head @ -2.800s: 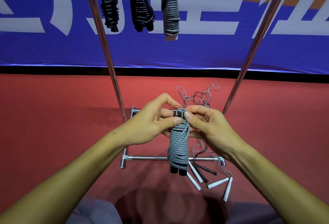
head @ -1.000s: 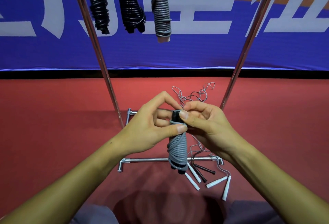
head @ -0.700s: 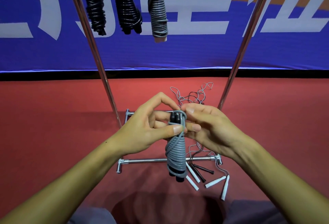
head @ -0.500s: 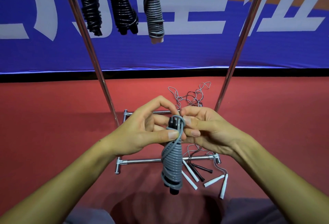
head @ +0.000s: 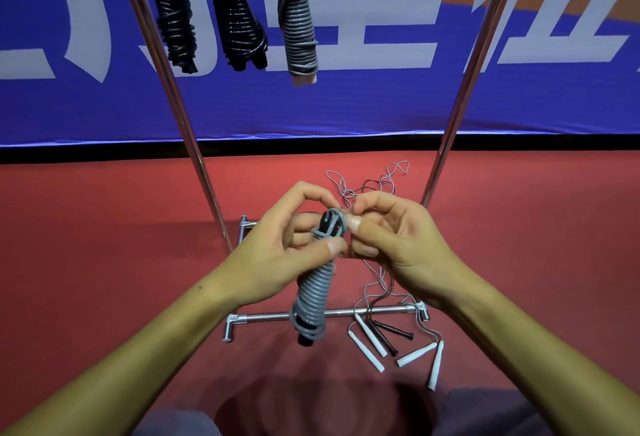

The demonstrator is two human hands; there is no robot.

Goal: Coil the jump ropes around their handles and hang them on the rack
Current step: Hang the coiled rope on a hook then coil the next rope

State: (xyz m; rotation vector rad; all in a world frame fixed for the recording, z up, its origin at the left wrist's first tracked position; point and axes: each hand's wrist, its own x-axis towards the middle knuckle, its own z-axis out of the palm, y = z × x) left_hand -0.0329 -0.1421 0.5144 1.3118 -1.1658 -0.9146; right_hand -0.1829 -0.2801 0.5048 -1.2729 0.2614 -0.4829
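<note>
A grey jump rope (head: pixel 313 297) is coiled round its black handles and hangs tilted between my hands. My left hand (head: pixel 277 252) grips the top of the bundle, thumb pressed on the coils. My right hand (head: pixel 391 238) pinches the small grey loop at the bundle's top end. On the rack above hang two black coiled ropes (head: pixel 175 16) (head: pixel 239 16) and one grey coiled rope (head: pixel 299 27) with white handles. Loose thin ropes (head: pixel 377 186) with white handles (head: pixel 367 349) and black handles (head: pixel 391 330) lie on the floor behind the bundle.
The rack's two chrome uprights (head: pixel 173 96) (head: pixel 474 61) slant up on either side, and its base bar (head: pixel 346 312) lies on the red floor. A blue banner with white lettering (head: pixel 381 100) closes off the back. My knees show at the bottom edge.
The bundle has swung so its lower end tilts to the left. My right fingers have moved from the coils to the loop at the top. The view has shifted slightly.
</note>
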